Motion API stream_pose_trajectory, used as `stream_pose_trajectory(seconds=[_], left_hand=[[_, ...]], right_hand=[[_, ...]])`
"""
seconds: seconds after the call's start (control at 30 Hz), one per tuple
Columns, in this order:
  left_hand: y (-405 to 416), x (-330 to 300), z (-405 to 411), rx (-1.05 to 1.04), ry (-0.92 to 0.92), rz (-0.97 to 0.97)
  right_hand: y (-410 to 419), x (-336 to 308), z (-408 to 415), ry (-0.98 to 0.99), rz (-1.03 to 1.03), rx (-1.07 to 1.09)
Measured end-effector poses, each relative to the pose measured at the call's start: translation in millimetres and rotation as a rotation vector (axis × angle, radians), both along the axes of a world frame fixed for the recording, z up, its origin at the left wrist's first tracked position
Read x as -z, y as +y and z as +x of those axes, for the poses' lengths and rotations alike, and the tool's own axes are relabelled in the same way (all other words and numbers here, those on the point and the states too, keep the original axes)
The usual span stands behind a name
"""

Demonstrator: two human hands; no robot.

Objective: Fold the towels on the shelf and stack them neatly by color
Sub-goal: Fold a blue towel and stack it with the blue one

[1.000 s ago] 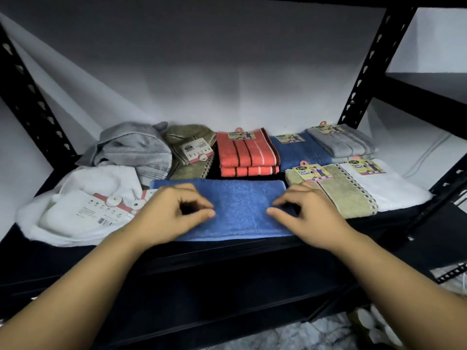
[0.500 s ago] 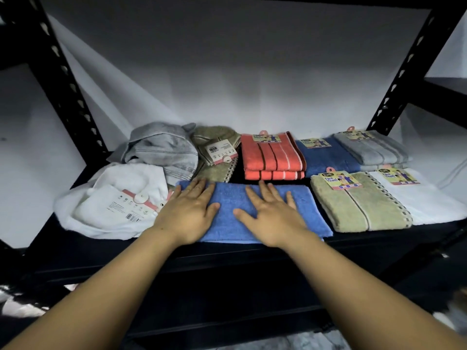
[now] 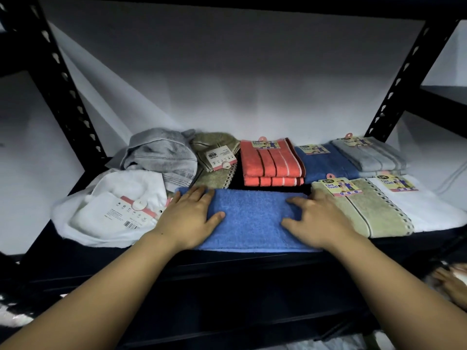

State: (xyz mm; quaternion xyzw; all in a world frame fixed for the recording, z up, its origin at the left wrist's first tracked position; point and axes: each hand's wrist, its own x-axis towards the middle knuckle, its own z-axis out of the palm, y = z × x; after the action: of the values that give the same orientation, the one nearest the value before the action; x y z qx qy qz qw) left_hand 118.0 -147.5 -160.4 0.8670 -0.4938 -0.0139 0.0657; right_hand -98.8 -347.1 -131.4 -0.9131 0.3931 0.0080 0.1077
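A folded blue towel [image 3: 250, 218] lies flat at the front of the black shelf [image 3: 227, 263]. My left hand [image 3: 189, 218] presses flat on its left end, fingers straight. On the towel's right end rests my right hand [image 3: 318, 223], fingers spread. Behind lie a crumpled grey towel [image 3: 161, 152], an olive towel [image 3: 217, 160], folded orange striped towels [image 3: 270, 162], a folded blue towel [image 3: 326, 162] and a folded grey towel [image 3: 369, 155]. A crumpled white towel [image 3: 113, 205] sits at the left. To the right lie a folded beige towel [image 3: 361, 208] and a folded white towel [image 3: 424, 208].
Black perforated uprights [image 3: 63, 79] [image 3: 404, 79] frame the shelf, with a white wall behind. Another person's hand [image 3: 452, 286] shows at the lower right edge.
Both hands have slid apart from the middle of the blue towel to its two ends, smoothing it. The camera view has shifted a little.
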Motion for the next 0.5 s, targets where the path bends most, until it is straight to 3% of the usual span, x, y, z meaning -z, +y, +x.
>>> stream_pose_trajectory(seconds=[0.1, 0.2, 0.3, 0.5], left_hand=[[-3, -4, -2, 0.048, -0.064, -0.094], [-5, -2, -1, 0.227, 0.048, -0.230], [-6, 2, -1, 0.288, 0.156, -0.205], [-6, 0, -7, 0.281, 0.045, -0.100]], right_hand=[[-2, -11, 0, 0.115, 0.112, -0.006], [0, -20, 8, 0.039, 0.174, 0.018], [2, -21, 11, -0.066, 0.244, 0.075], [-4, -30, 11, -0.246, 0.356, 0.075]])
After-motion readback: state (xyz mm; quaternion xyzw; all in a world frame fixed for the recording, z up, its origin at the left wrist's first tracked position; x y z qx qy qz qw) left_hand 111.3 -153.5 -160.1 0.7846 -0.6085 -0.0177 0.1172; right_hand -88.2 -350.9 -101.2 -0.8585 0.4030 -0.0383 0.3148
